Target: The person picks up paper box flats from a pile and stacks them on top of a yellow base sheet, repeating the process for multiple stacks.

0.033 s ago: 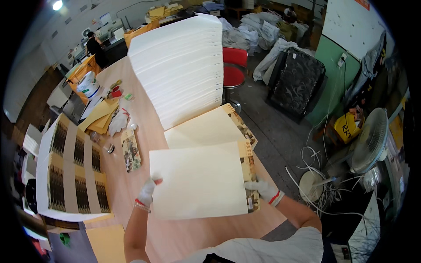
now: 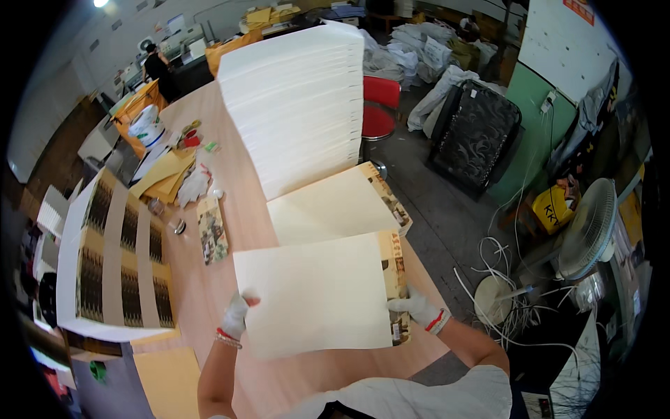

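Observation:
Between my two white-gloved hands is a large cream paper sheet (image 2: pixel 314 293), with a printed brown and yellow strip down its right side. My left hand (image 2: pixel 239 315) pinches its left edge, thumb on top. On the printed strip, my right hand (image 2: pixel 417 309) grips the right edge. Whether it is one sheet or a few together I cannot tell. Just beyond lies a pile of similar printed sheets (image 2: pixel 328 206), turned at an angle. Behind that rises a tall stack of white paper (image 2: pixel 296 105) in many layers.
At left stands a block of stacked printed covers (image 2: pixel 112 279). A narrow printed piece (image 2: pixel 211 230), a glass jar (image 2: pixel 167 215), a spare glove (image 2: pixel 193 187) and yellow envelopes (image 2: pixel 164 178) lie on the wooden table (image 2: pixel 307 377). A fan (image 2: pixel 586 227) and loose cables are at right; a red chair (image 2: pixel 380 115) stands behind.
The view has shifted slightly. The held sheet is a little lower and further left relative to the pile beyond it; both hands keep their grip.

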`<state>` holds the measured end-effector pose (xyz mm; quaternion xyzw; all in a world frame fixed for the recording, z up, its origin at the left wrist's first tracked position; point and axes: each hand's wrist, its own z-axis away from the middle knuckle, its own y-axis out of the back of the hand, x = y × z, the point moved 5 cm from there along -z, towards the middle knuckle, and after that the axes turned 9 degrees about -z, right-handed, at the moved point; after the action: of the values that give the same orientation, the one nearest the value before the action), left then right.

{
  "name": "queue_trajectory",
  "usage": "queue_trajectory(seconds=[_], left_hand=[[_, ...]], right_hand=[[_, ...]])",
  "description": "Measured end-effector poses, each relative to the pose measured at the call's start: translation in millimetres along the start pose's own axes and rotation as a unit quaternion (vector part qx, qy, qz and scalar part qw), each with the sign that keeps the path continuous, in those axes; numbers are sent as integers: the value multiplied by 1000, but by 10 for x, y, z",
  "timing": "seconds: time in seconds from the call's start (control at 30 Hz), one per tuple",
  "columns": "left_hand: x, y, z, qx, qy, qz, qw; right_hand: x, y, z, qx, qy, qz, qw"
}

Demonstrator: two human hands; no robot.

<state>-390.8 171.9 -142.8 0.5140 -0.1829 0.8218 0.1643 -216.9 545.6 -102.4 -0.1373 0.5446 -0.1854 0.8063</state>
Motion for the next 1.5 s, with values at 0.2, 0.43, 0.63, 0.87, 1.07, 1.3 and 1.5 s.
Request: queue_trajectory(seconds=[0.2, 0.43, 0.63, 0.87, 1.07, 1.3, 1.5], left_hand=[[-633, 248, 1688, 164, -38, -112, 979], [-1018, 159, 2683, 147, -150, -16, 978], [-992, 77, 2878, 185, -109, 8, 977], [-966, 28, 2887, 138, -154, -151, 967], [-856, -30, 2917, 122, -210, -231, 942], [-1211, 113, 2922, 84, -199, -85, 973], [-641, -102, 3199, 104, -266, -291, 913]], right_hand=[[249, -317, 524, -55, 136, 234, 961], [841, -284, 848, -156, 48, 276, 947], [467, -535, 960, -187, 137, 402, 886], [-204, -1041, 1222, -127, 211, 472, 846], [-254, -1076, 1170, -127, 210, 385, 889], [433, -598, 1101, -163, 204, 425, 867], [704, -417, 1159, -128, 182, 394, 892]])
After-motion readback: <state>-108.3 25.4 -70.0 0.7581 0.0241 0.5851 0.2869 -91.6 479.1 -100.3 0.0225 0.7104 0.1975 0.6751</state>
